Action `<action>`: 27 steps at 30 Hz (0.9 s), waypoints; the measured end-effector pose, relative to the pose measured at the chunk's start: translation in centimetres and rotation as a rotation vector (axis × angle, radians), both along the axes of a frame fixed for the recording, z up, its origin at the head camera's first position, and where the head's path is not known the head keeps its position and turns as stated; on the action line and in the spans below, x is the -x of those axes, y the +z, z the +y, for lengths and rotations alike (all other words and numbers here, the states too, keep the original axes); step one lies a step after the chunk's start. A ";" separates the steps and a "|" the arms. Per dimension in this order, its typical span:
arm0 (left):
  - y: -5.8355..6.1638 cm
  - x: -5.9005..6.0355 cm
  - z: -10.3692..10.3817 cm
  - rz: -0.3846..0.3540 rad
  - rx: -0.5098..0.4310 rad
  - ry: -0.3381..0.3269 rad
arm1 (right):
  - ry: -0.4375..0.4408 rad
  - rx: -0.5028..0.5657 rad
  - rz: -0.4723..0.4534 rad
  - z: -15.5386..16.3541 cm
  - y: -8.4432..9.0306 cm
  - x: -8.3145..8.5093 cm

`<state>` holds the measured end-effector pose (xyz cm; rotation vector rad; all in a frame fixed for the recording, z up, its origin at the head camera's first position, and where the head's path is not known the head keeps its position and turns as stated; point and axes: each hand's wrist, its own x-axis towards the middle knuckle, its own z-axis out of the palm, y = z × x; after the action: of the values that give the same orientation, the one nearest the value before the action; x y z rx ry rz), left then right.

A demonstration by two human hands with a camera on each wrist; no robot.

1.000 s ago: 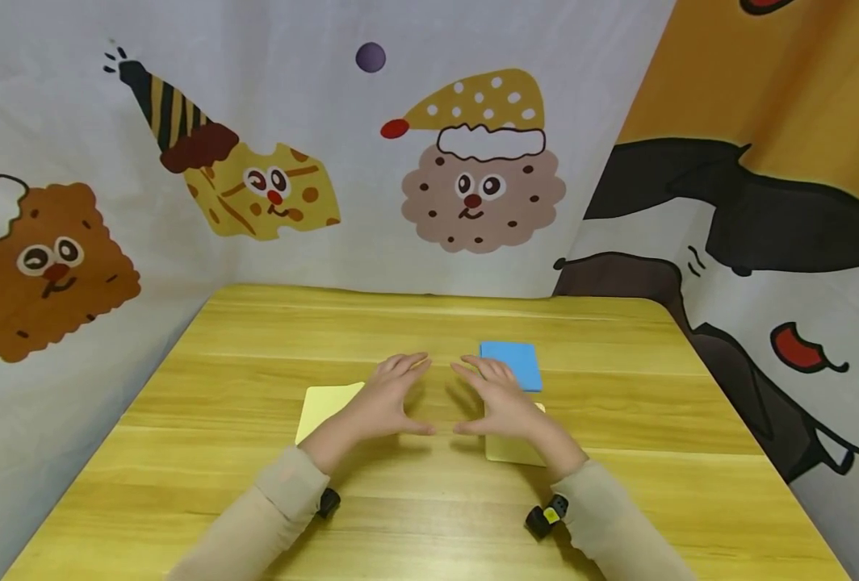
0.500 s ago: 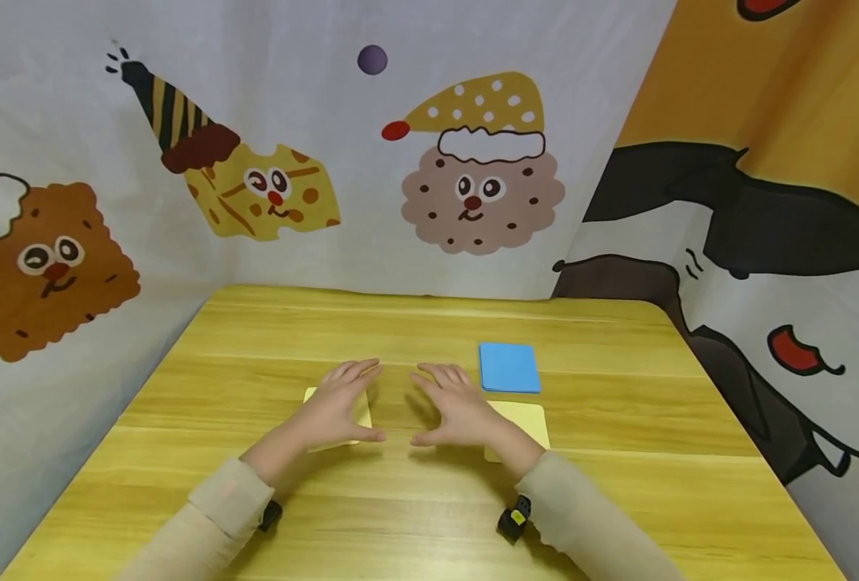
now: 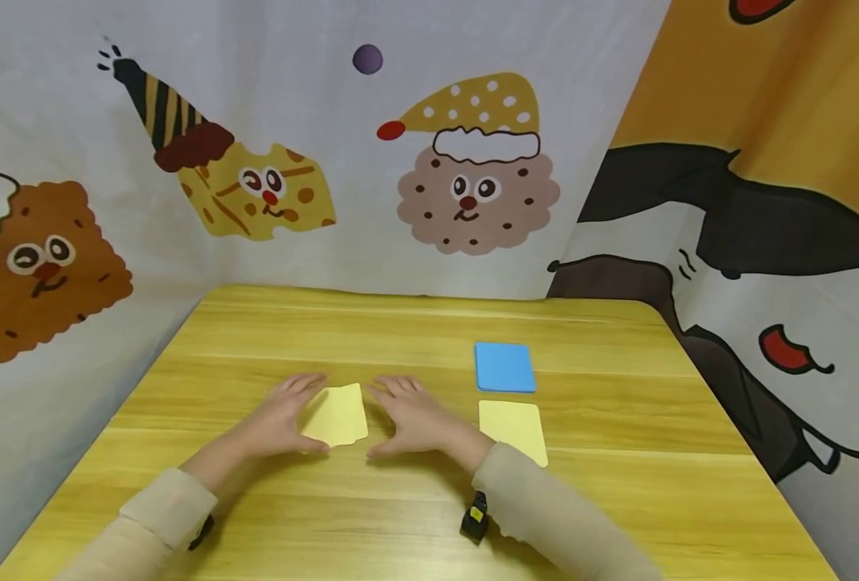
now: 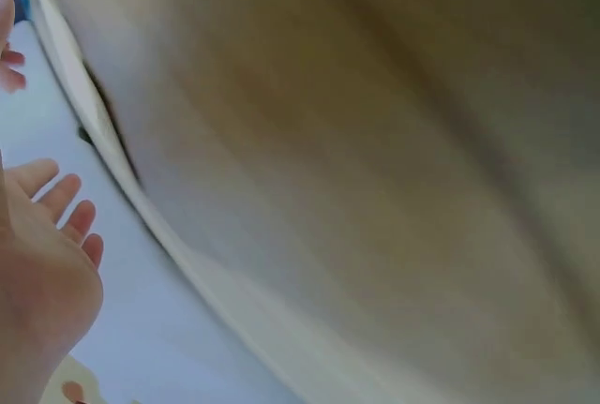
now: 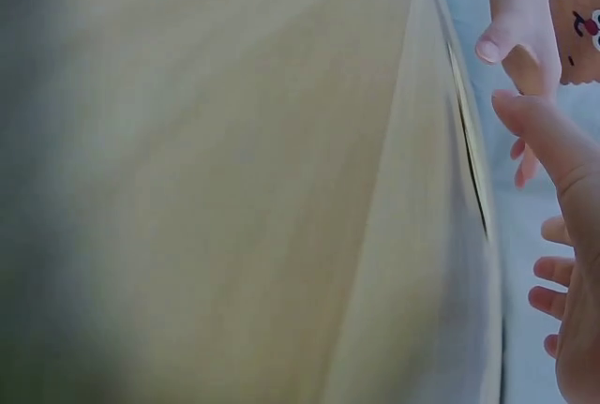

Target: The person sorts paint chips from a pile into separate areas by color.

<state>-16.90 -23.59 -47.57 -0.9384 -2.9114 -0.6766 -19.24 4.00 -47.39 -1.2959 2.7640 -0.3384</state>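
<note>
In the head view a pile of yellow square paper cards (image 3: 337,415), its edges uneven, lies left of the table's middle, between my two hands. At its left edge is my left hand (image 3: 277,420), fingers and thumb spread apart; I cannot tell whether it touches the paper. My right hand (image 3: 418,418), held in the same spread shape, is just off the pile's right edge. In the left wrist view the fingers of the left hand (image 4: 52,273) are extended. The right wrist view has the right hand (image 5: 572,226) with nothing in it, the left hand (image 5: 525,34) beyond.
To the right lies a neat blue square pile (image 3: 505,368). Nearer, another yellow square (image 3: 513,429) is partly covered by the right wrist. All rest on a wood-grain table (image 3: 371,516), with a cartoon-printed curtain (image 3: 284,48) behind and at both sides.
Both hands have moved left and a little nearer, from mid-table to either side of the left yellow pile. The right yellow square is now more exposed. The piles stay in place.
</note>
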 end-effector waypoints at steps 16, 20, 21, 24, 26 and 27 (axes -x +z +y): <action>-0.7 0.3 -3.4 -0.070 0.056 0.012 | -0.034 -0.063 -0.097 -4.3 -0.8 0.9; -1.1 0.6 -3.6 -0.076 0.054 0.012 | -0.042 -0.075 -0.111 -4.7 -0.7 1.1; -1.1 0.7 -3.5 -0.076 0.051 0.012 | -0.042 -0.077 -0.110 -4.7 -0.7 1.1; -1.1 0.8 -3.5 -0.088 0.037 0.010 | -0.039 -0.078 -0.111 -4.8 -0.7 1.2; -1.1 0.9 -3.5 -0.096 0.026 0.009 | -0.034 -0.080 -0.108 -4.8 -0.8 1.3; -1.1 0.9 -3.5 -0.100 0.022 0.007 | -0.032 -0.080 -0.109 -4.8 -0.9 1.3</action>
<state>-17.79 -27.08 -48.63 -0.9223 -3.0136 -0.7132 -20.57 -0.80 -48.24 -1.1796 2.6812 -0.2882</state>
